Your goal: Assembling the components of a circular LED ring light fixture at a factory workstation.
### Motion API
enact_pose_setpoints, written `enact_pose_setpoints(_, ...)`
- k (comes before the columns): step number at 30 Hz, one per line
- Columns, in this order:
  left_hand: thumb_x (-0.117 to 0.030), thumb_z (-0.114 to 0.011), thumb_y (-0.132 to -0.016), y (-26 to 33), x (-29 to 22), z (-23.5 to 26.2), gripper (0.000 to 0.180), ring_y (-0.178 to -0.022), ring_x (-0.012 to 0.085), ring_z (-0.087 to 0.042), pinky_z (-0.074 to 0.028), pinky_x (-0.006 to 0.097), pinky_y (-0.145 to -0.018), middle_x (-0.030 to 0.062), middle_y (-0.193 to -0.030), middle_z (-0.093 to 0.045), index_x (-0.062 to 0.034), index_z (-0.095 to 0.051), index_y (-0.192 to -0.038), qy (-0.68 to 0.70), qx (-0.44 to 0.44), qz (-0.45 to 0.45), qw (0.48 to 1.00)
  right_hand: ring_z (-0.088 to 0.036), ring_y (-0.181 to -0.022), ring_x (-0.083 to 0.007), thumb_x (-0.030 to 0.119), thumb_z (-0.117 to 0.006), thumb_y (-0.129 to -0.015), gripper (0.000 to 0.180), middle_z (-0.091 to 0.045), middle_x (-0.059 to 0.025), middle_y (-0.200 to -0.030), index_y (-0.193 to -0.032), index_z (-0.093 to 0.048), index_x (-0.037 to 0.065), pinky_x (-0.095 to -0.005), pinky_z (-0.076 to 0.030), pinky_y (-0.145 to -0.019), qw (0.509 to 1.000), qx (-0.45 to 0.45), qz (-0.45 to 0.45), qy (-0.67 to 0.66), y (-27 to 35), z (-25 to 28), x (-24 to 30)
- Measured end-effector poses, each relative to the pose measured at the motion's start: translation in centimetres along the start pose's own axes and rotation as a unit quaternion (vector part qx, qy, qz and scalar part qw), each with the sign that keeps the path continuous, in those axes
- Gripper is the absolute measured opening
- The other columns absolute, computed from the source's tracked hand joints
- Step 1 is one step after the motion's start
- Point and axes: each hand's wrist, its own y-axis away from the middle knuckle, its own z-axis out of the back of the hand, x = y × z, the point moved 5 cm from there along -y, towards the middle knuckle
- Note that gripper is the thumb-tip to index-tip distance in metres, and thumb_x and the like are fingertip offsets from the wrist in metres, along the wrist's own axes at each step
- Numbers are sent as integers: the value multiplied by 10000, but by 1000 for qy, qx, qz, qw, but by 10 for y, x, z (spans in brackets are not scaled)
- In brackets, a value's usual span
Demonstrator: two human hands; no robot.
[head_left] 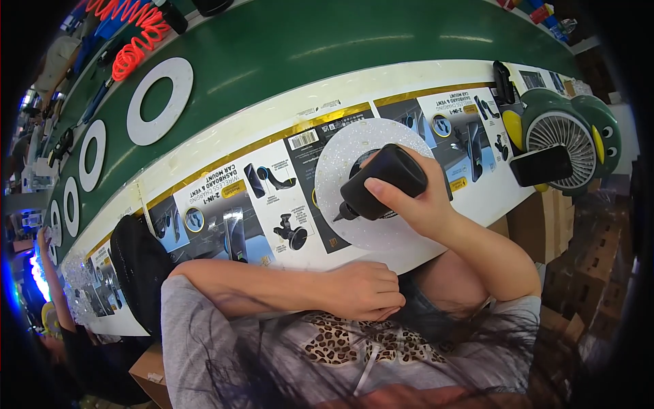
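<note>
My right hand (430,204) is wrapped round a black squeeze bottle (385,180). The bottle is tilted, its pointed nozzle down at the left, over a white speckled disc (340,151). Whether the nozzle touches the disc, I cannot tell. Under the bottle, a dark middle part of the disc shows only in part. The disc lies on flat printed packaging sheets (300,184) that cover the white worktop. My left hand (366,292) rests at the worktop's near edge, close to my body, with its fingers curled in; nothing shows in it.
Several white rings (178,82) lie on the green surface beyond the worktop. A green fan (565,133) stands at the right, a phone (539,165) before it. A red coiled hose (129,58) hangs at the far left. Near a black bundle (139,273), another person's arm (60,293) reaches in.
</note>
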Motion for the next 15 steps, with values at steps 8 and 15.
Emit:
enact_pose_setpoints(8, -92, -676, -805, 2, 0, 0, 100, -715, 235, -577, -465, 344, -632, 69, -777, -557, -42, -633, -880, -5, -5, 4, 1000, -605, -826, -109, 140, -690, -828, 219, -658, -79, -899, -964, -630, -22, -258, -497, -735, 999, 25, -41, 4, -1, 8, 2)
enact_pose_setpoints(15, -87, -674, -805, 2, 2, -2, 96, -714, 237, -579, -465, 346, -629, 70, -780, -563, -43, -631, -879, -1, 6, -2, 1000, -610, -817, -112, 130, -695, -822, 216, -663, -69, -881, -966, -634, -18, -259, -492, -744, 997, 61, -49, 2, 1, 6, 4)
